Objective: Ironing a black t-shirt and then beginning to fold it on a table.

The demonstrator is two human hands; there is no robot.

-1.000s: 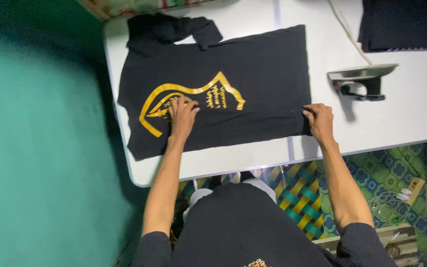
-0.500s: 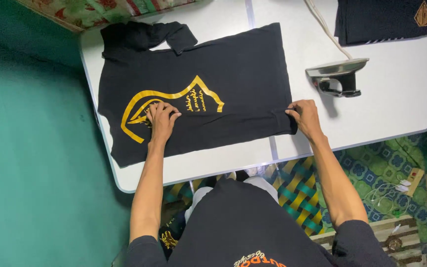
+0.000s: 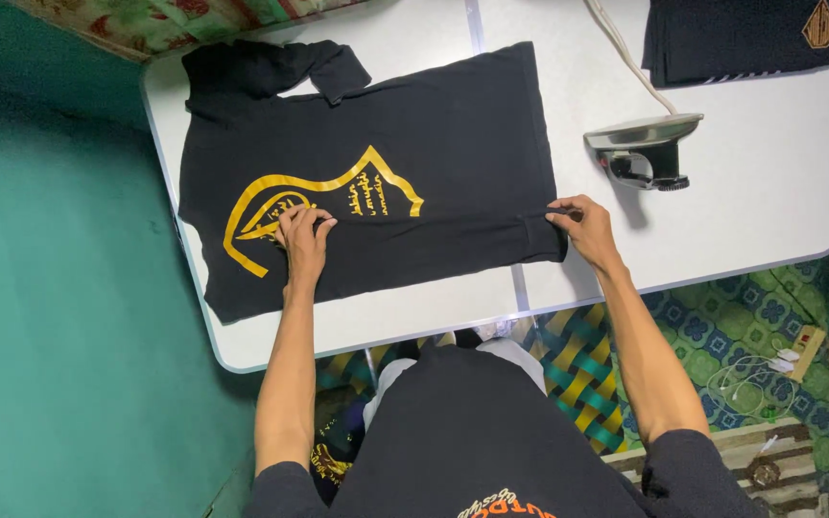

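Observation:
A black t-shirt [image 3: 453,125] with a gold print lies flat on a white table [image 3: 750,211], its collar end to the left and one sleeve folded over at the top left. My left hand [image 3: 304,240] pinches the cloth on the gold print. My right hand [image 3: 582,225] grips the shirt's hem at its right edge, where a fold of cloth is gathered.
A clothes iron [image 3: 645,149] stands on its heel just right of the shirt, its white cord [image 3: 626,53] running to the far edge. A folded black garment [image 3: 741,38] lies at the far right corner. Green floor on the left, patterned mat and cables under the table's right side.
The view has shifted, so the table sits further left in frame. Both hands keep their places on the shirt; the right hand has gathered the hem a little more.

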